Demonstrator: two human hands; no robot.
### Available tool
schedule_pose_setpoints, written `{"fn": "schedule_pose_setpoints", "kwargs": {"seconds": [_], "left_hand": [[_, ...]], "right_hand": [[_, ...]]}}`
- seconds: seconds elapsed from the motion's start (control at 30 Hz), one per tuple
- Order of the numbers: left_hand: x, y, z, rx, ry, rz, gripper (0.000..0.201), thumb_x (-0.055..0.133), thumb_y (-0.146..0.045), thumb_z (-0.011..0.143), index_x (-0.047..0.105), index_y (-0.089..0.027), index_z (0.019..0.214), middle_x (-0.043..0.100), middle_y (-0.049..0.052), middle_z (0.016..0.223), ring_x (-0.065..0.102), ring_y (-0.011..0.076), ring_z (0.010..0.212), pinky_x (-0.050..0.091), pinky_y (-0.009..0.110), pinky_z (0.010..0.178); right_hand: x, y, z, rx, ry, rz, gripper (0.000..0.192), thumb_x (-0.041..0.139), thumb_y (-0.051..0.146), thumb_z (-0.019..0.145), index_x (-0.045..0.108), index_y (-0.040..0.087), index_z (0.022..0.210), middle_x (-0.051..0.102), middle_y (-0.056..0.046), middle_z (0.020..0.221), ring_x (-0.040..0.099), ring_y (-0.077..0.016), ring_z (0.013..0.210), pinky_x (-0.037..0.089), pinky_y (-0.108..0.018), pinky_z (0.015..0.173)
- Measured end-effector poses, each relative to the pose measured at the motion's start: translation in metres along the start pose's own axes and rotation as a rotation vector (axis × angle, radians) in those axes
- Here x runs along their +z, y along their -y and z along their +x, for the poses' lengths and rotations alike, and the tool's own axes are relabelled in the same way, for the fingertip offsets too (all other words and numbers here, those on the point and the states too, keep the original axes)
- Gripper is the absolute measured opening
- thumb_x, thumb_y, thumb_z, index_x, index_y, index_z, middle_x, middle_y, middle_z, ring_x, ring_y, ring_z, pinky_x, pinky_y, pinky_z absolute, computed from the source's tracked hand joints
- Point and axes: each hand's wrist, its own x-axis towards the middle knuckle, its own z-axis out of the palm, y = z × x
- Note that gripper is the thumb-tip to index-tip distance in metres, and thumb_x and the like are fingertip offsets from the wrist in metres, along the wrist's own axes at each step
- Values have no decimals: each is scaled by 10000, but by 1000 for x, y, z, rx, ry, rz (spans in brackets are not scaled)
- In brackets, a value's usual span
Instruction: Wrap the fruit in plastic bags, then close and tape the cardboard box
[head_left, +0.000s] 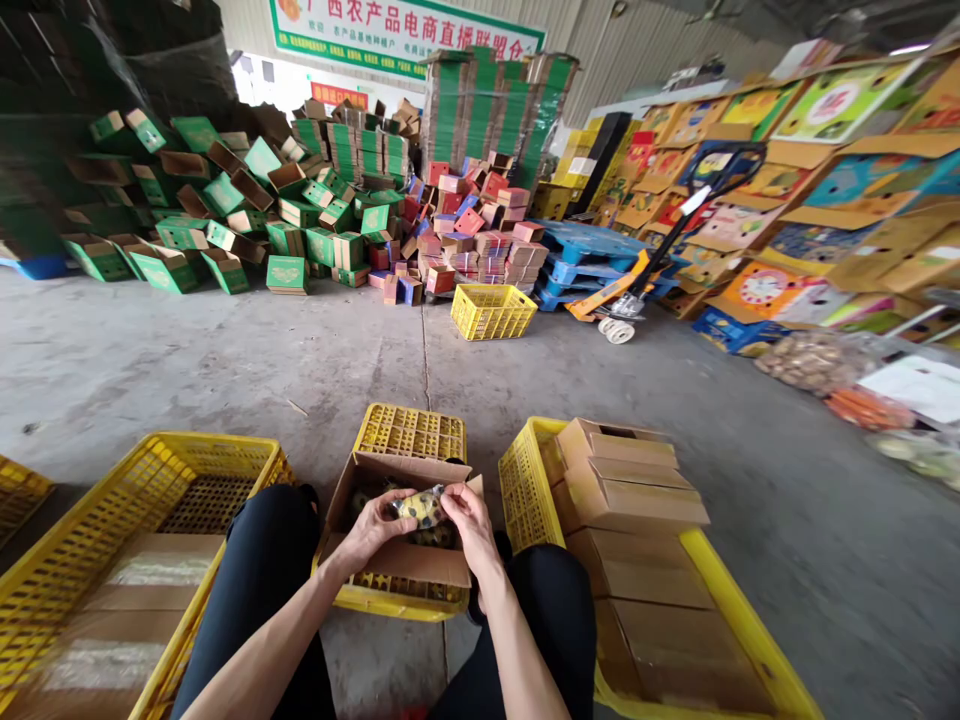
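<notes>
Between my hands is a yellow, dark-spotted packet in clear plastic wrap (421, 508); I cannot tell exactly what is inside. My left hand (373, 530) is closed around its left end. The fingertips of my right hand (466, 512) pinch its right end. Both hands are over an open cardboard box (420, 562), whose flaps stand out. More wrapped, spotted pieces (435, 536) show inside the box, partly hidden by my hands. Under the box is an upturned yellow plastic crate (409, 430), between my knees.
On my left stands a yellow crate (161, 455) with taped cartons. A yellow crate (529, 490) on my right holds several closed brown cartons (645, 570). Farther off are a small yellow basket (493, 312), a pallet jack (630, 285), blue pallets (577, 250) and heaped green boxes (285, 272).
</notes>
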Motion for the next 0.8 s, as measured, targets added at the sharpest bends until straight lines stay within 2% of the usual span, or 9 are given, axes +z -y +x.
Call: {"fn": "schedule_pose_setpoints", "kwargs": {"seconds": [0.17,0.3,0.53,0.67,0.8], "left_hand": [[-2,1,1,37,20,-12,634,981,-396,628,749,-174,1174,772,77,1056,696,238,943,520,314,875],[-1,-1,0,56,22,-25,597,971,-399,652,749,-175,1159,771,73,1048,697,235,938,530,323,880],[0,-3,0,92,-61,-107,641,955,-436,675,722,-176,1212,761,97,1136,699,276,1050,537,376,951],[-2,-1,3,100,-86,-145,598,959,-433,673,726,-173,1157,763,87,1098,712,260,1018,549,358,927],[-3,1,5,126,-135,-143,523,966,-413,664,726,-177,1065,766,78,1055,715,246,1010,545,329,909]], "right_hand": [[5,-10,0,103,-56,174,435,927,529,622,695,234,843,705,-4,887,644,-193,831,537,-301,751],[5,-10,0,115,-53,213,428,941,499,614,696,228,836,705,0,877,640,-182,828,531,-287,746],[6,-9,1,123,-63,265,413,949,456,615,692,228,845,727,0,867,664,-177,804,537,-295,760],[4,-8,1,107,-63,214,407,935,490,639,701,239,857,748,-15,902,692,-202,851,551,-316,784],[3,-4,-1,82,-16,68,463,892,567,693,759,264,1017,774,-60,1058,709,-272,1027,566,-369,858]]}}
